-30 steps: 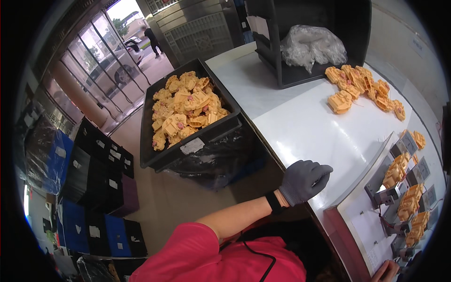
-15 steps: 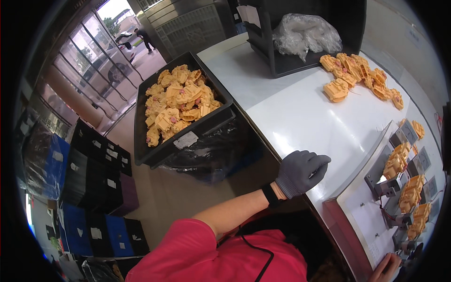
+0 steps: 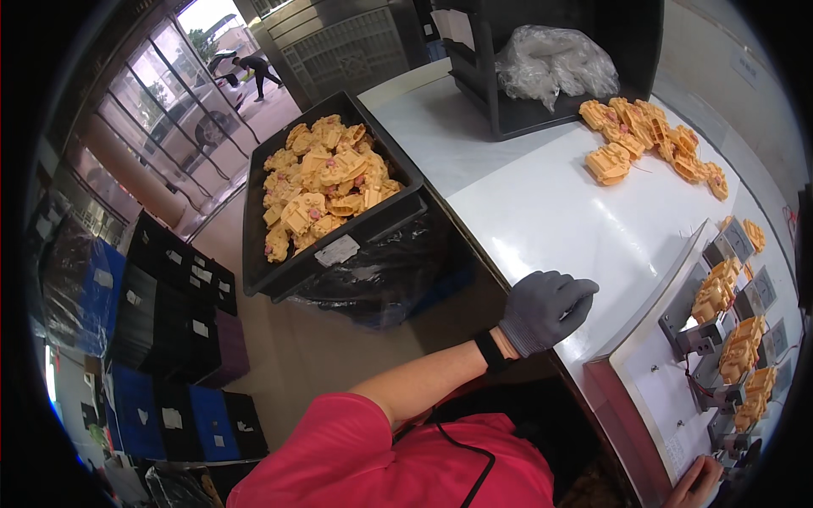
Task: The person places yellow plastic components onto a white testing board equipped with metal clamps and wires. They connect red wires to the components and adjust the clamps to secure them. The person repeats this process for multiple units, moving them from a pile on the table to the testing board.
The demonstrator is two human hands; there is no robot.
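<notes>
My left hand, in a grey glove, rests at the front edge of the white table. Its fingers are curled in with the thumb against them, and nothing shows in them. At the lower right, my right hand is partly cut off; its bare fingers are bent together at the near end of a testing fixture. What they grip, if anything, is hidden. Several yellow plastic housings sit in metal holders along this fixture, among them one yellow housing in the middle of the row.
A black crate heaped with yellow housings stands left of the table. More loose housings lie at the back right, beside a tilted black bin with a clear plastic bag. Stacked blue and black crates line the left side.
Both my hands stay where they were. Outside the doorway, a distant person has bent forward toward the car. The view has shifted very slightly.
</notes>
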